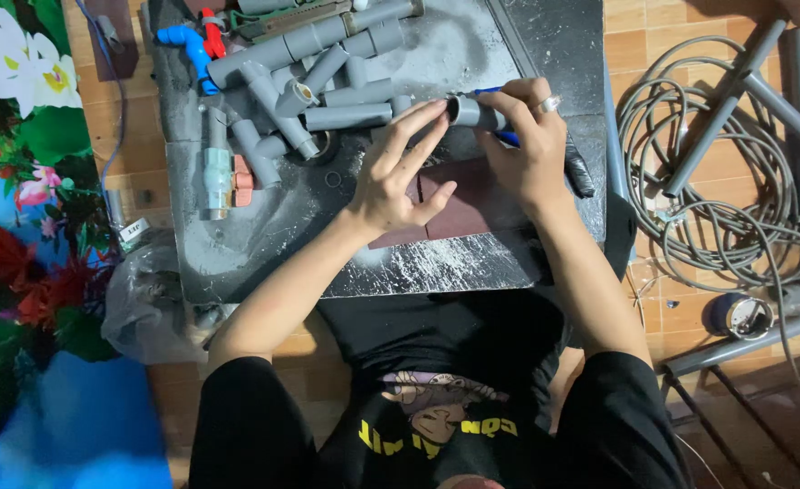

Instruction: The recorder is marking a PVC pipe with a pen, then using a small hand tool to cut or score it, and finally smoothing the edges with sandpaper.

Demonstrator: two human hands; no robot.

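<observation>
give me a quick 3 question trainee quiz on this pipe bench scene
1. True or false: the right hand holds a short grey pipe piece.
2. What colour is the elbow fitting at the far left of the board? A red, B blue, C green
3. What lies coiled on the floor to the person's right?

Key
1. True; the left hand touches its open end with its fingertips.
2. B
3. A grey cable.

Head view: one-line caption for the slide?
Right hand holds a short grey pipe piece and blue pen; left hand fingertips touch its end, above a dark dusty board.
</observation>
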